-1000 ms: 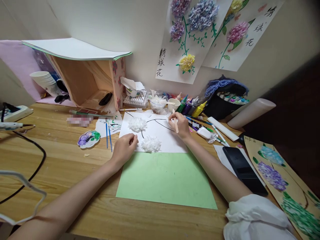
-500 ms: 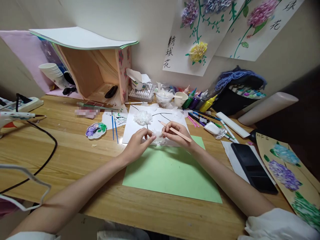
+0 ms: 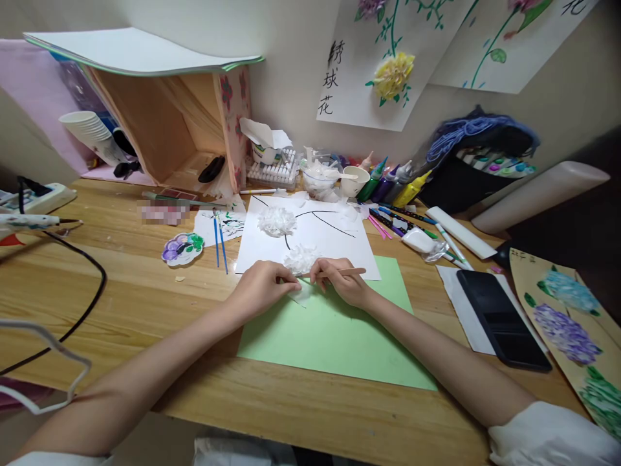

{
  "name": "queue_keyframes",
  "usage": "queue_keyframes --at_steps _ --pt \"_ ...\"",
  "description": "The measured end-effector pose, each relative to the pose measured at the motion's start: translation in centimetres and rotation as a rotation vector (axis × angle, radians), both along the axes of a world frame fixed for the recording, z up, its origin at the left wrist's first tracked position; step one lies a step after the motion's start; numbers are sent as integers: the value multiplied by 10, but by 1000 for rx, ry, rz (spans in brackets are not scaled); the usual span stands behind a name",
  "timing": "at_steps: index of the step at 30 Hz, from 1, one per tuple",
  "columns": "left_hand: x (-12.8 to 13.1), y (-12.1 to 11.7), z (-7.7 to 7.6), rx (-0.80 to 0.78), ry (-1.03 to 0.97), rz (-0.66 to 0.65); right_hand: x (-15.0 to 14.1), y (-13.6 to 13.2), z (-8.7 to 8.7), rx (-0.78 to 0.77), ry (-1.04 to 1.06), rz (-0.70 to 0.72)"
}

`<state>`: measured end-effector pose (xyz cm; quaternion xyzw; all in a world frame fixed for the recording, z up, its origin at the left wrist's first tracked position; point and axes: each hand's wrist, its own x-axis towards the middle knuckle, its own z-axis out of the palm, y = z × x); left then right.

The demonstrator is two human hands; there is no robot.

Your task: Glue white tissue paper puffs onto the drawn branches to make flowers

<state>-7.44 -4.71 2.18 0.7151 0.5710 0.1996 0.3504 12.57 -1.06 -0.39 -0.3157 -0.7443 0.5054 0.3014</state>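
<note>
My left hand (image 3: 259, 288) pinches a small piece of thin white paper (image 3: 303, 296) above the green sheet (image 3: 334, 343). Close beside it, my right hand (image 3: 342, 281) is closed round a wooden pencil (image 3: 358, 271), which lies nearly level with its front end at the paper piece. Just beyond both hands, a ruffled white paper flower (image 3: 299, 259) sits on the white drawing sheet (image 3: 366, 262). A second white flower (image 3: 276, 222) stands farther back on that sheet, near drawn black stem lines.
A paint palette (image 3: 182, 249) and two blue brushes (image 3: 219, 243) lie left. Behind the sheet stand a bowl of white scraps (image 3: 317, 181), a paper cup (image 3: 354, 181) and paint bottles (image 3: 373, 180). A phone (image 3: 502, 320) lies right; a glue gun (image 3: 29, 223) is far left.
Both hands have come down and nearer to me, off the front flower. The pencil has turned from slanted to nearly level. A white paper piece now shows below the fingers. The view has shifted slightly.
</note>
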Motion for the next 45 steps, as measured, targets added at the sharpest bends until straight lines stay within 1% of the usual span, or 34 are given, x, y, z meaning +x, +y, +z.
queue_keyframes --at_steps 3,9,14,17,21,23,26,30,33,35,37,39,41,43,45 --pt "-1 1 -1 22 35 25 -3 2 0 -35 -6 24" --pt "-2 4 -1 38 54 54 -3 2 0 -52 32 -11" --pt "-3 5 2 45 89 97 -2 1 2 -55 72 -27" --pt "-5 6 4 42 126 103 -3 0 2 -16 57 -45" --pt "-7 8 4 28 165 104 -5 -1 3 85 -50 -48" --pt "-7 8 3 34 166 102 -6 -1 3 112 -82 -40" --pt "-8 9 2 42 160 97 -6 -2 4 118 -80 -47" --pt "-7 9 -1 48 124 100 -6 -2 4 85 -52 -80" --pt "-6 9 -4 96 87 100 -6 -1 3 30 -16 -93" --pt "-3 10 -8 166 78 98 -6 -1 2 -10 13 -93" --pt "-1 10 -11 245 81 106 -5 -1 1 -15 42 -105" --pt "0 11 -14 313 87 120 -4 -3 0 39 69 -136" --pt "1 12 -15 359 87 127 -2 -5 -2 154 79 -154" --pt "1 12 -16 386 83 128 -1 -6 -3 291 63 -121" --pt "2 12 -16 402 81 131 -1 -6 -3 397 14 -67"
